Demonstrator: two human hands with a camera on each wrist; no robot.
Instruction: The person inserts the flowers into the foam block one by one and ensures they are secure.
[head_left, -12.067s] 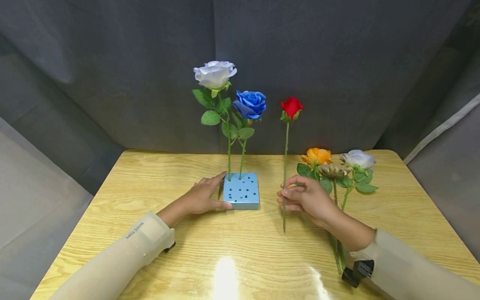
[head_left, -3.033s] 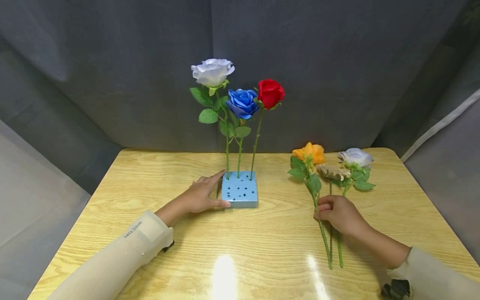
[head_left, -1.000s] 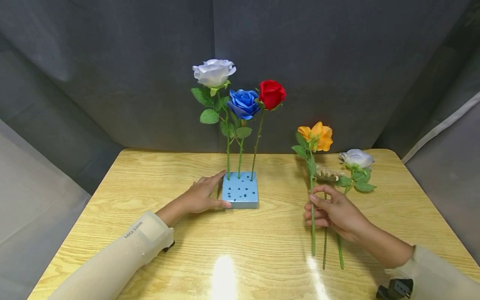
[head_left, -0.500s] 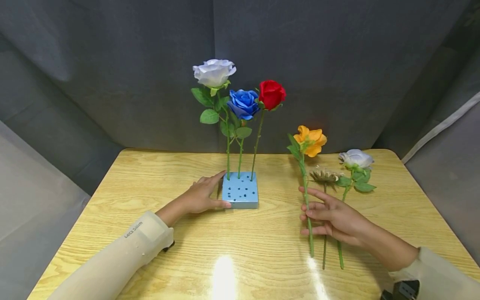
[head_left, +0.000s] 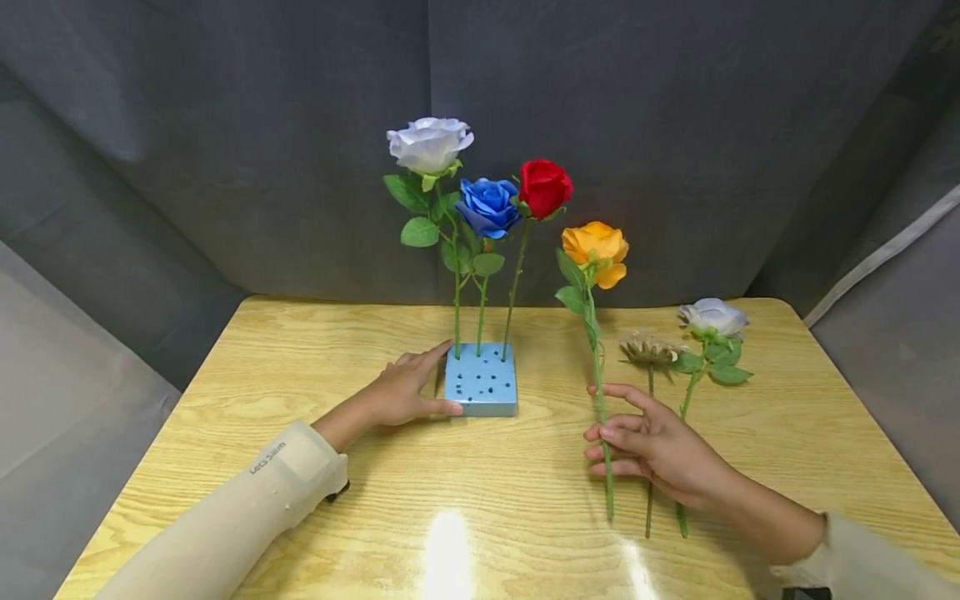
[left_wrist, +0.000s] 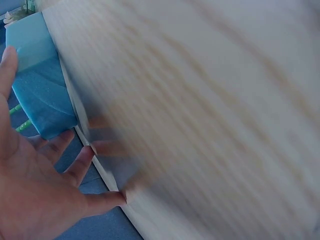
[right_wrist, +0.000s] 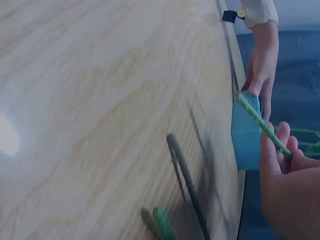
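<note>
My left hand (head_left: pixel 401 393) spans the left side of the light-blue foam block (head_left: pixel 481 408), thumb at its front corner and index finger at the rear. Upright in holes along the block's back stand a white rose (head_left: pixel 430 146), a blue rose (head_left: pixel 488 207) and a red rose (head_left: pixel 545 189). My right hand (head_left: pixel 663 446) pinches the green stem of an orange rose (head_left: pixel 596 248) between thumb and fingers, flower up, to the right of the block. In the right wrist view, the stem's lower end (right_wrist: pixel 250 111) shows past the fingertips. The left wrist view shows the block (left_wrist: pixel 42 80) between thumb and fingers.
Right of the orange rose, a brownish dried-looking flower (head_left: pixel 649 350) and another white rose (head_left: pixel 712 317) lie on the wooden table (head_left: pixel 337 517). A dark grey cloth (head_left: pixel 675 125) hangs behind the table. More holes dot the block's top.
The red rose went from the right hand into the block. The right hand then took up the orange rose; in the last second it moved left, and the flower now stands higher. The left hand stayed.
</note>
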